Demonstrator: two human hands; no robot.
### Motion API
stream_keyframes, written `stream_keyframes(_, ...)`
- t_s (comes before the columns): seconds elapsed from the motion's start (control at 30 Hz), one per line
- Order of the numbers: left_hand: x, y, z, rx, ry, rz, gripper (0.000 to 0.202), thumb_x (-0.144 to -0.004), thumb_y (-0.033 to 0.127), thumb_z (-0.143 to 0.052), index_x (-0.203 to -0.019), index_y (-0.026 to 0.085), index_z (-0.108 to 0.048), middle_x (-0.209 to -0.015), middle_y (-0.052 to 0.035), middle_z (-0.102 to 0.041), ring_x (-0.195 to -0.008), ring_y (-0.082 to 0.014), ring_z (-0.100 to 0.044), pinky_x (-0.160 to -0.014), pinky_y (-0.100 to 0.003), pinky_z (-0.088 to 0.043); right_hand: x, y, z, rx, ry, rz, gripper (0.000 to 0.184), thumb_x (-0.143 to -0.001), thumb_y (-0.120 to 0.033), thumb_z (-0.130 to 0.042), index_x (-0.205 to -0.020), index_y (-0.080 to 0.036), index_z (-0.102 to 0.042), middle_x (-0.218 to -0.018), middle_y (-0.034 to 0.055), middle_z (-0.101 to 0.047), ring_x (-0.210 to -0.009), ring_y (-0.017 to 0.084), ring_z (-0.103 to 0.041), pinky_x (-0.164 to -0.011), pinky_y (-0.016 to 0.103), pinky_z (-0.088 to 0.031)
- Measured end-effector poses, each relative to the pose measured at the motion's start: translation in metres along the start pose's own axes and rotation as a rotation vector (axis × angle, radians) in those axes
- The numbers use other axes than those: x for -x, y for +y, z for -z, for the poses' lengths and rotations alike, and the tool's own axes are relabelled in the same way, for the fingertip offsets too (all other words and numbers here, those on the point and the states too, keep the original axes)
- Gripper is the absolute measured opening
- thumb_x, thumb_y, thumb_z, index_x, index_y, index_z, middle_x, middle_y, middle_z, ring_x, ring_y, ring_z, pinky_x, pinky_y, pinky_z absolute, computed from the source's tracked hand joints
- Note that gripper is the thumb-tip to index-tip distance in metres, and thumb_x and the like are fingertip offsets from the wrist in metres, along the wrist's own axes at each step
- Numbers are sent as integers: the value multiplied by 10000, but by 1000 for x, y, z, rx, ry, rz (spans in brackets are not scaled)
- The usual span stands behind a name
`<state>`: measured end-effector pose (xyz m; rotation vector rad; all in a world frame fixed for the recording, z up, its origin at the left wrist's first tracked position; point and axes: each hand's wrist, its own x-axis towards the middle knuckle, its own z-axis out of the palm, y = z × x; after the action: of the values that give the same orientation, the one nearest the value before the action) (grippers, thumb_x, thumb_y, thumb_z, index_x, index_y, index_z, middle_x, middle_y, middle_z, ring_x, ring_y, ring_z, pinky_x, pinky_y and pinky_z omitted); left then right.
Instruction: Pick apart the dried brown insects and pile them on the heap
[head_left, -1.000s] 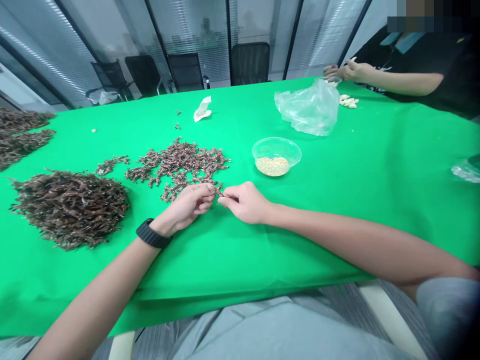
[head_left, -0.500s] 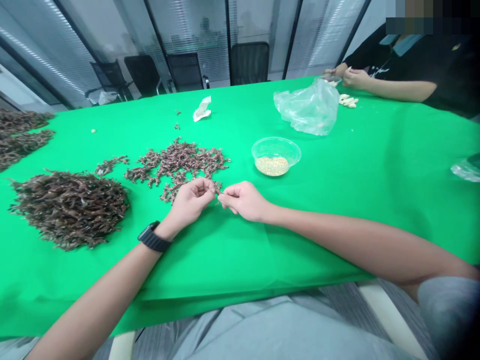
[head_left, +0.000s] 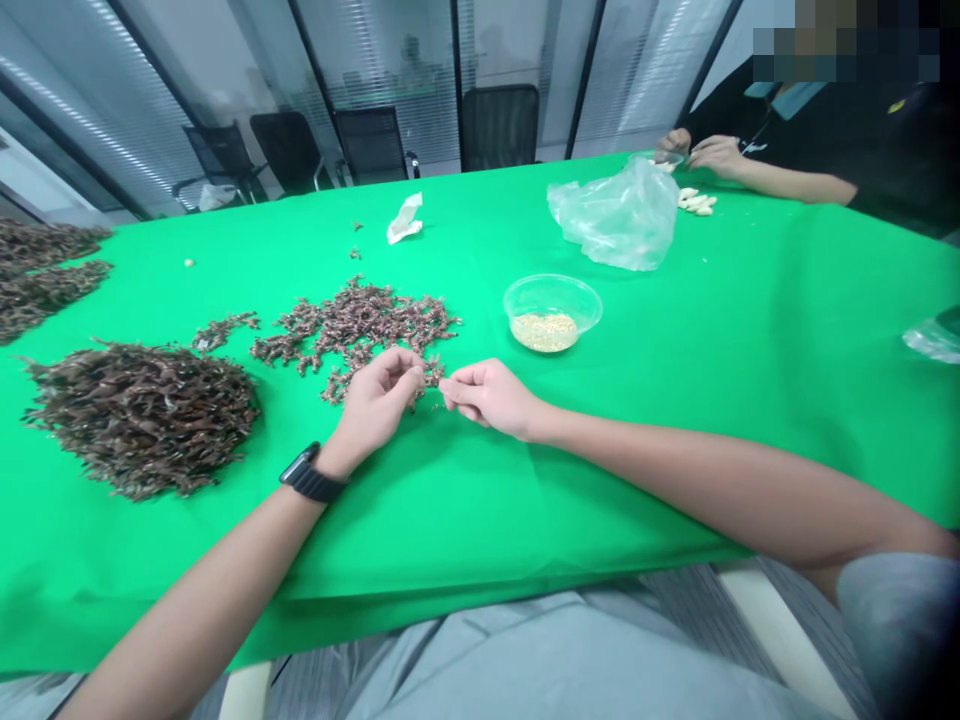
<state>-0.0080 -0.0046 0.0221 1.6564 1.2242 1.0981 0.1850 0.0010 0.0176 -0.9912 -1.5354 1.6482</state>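
My left hand [head_left: 382,400], with a dark watch [head_left: 313,474] on its wrist, is closed in a pinch at the near edge of a loose spread of small, shrivelled brown pieces [head_left: 367,318]. Just right of it, my right hand [head_left: 496,400] pinches thumb against fingers. The fingertips of both hands nearly meet; what they hold is too small to make out. Brown bits show between and behind them. Beyond my right hand stands a clear plastic bowl [head_left: 553,292], its bottom covered with pale yellowish grains [head_left: 546,332].
A dense heap of longer dried brown pieces [head_left: 146,420] lies at left, with more heaps [head_left: 45,290] behind. Farther back are a crumpled tissue [head_left: 406,220] and a clear plastic bag [head_left: 619,215]. Across the green table [head_left: 675,350], another person's hands [head_left: 712,155] work near white pieces [head_left: 697,202].
My fingertips have drawn slightly apart, and my left hand has turned a little. The brown piece seen between them earlier is less distinct. The other person's arms have shifted slightly.
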Motion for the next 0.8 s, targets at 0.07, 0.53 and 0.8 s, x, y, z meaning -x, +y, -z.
stream_keyframes(0.07, -2, 0, 1, 18, 39, 7, 134, -889, 302, -602, -952, 188, -631, -757, 2, -603, -571, -107, -480, -522, -220, -390, -1, 1, 0, 9, 4, -3, 486, -794, -602, -723, -629, -160, -608, -428, -69, -477, -369, 49, -322, -411, 226, -233)
stream_keyframes(0.53, -4, -1, 4, -39, 44, -78, 347, -901, 449, -690, -1099, 169, -744, -1027, -90, -748, -843, -178, -667, -751, -266, -520, -5, 7, -1, -64, -44, 7, 443, -767, -569, -784, -755, -151, -638, -644, 2, -681, -444, 77, -545, -367, 191, -405)
stream_keyframes(0.8, -7, 0, 2, 67, 143, -75, 269, -860, 365, -727, -1047, 177, -680, -1041, -77, -718, -951, -176, -663, -818, -261, -523, -8, 12, 0, -32, 109, 97, 435, -725, -532, -832, -747, -173, -587, -602, -25, -632, -451, 82, -544, -368, 186, -433)
